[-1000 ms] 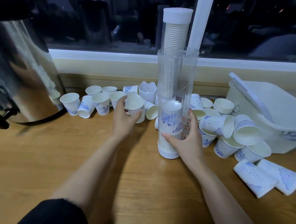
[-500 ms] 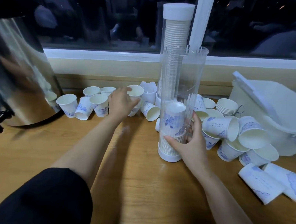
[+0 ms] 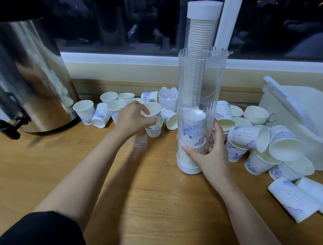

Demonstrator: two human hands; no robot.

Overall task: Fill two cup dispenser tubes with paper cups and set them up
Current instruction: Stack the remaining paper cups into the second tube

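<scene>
A clear dispenser tube stands upright on the wooden table, open at the top, with a short stack of paper cups in its lower part. My right hand grips it near its white base. Behind it stands a second tube, capped in white and packed with cups. My left hand holds a white paper cup tilted above another cup on the table, just left of the tube.
Loose paper cups lie along the back of the table and pile up at the right. A steel urn stands at the left, a white plastic bin at the right. A white tube cap sits behind.
My left hand reached back into the cups, picked one up and brought it toward the tube. My right hand stayed on the tube's lower part.
</scene>
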